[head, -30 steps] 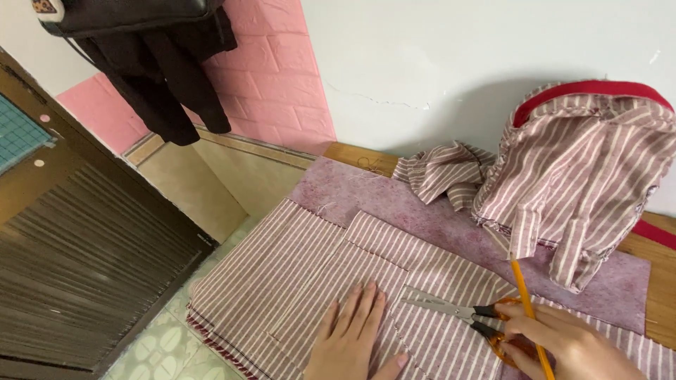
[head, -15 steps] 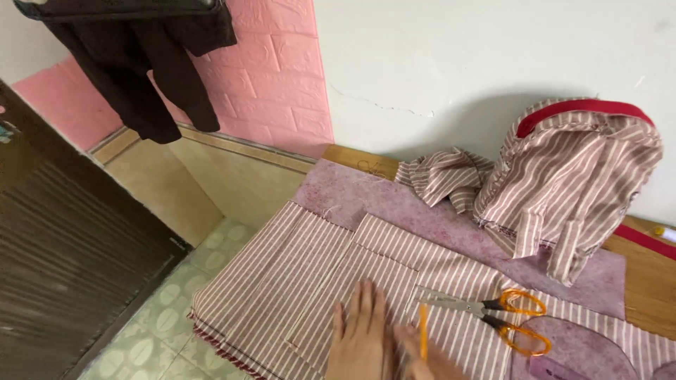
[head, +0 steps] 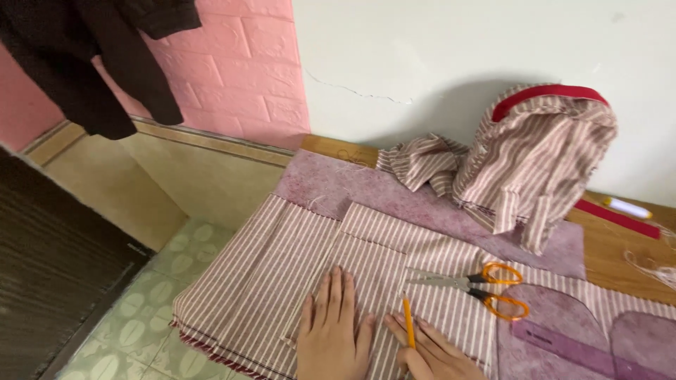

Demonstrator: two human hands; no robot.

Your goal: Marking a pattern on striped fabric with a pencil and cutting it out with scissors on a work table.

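My left hand lay flat, open, on the striped pink-and-white cotton fabric; my right hand pinched a yellow pencil. Orange-handled scissors lay at two o'clock.

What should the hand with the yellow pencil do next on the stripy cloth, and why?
Probably draw the yellow pencil along the edge of the smaller striped fabric piece. The left hand lies flat, pinning the pink-and-white striped cloth, while the right hand has the pencil tip on the fabric near that edge. The orange-handled scissors lie aside, so marking likely comes before cutting.
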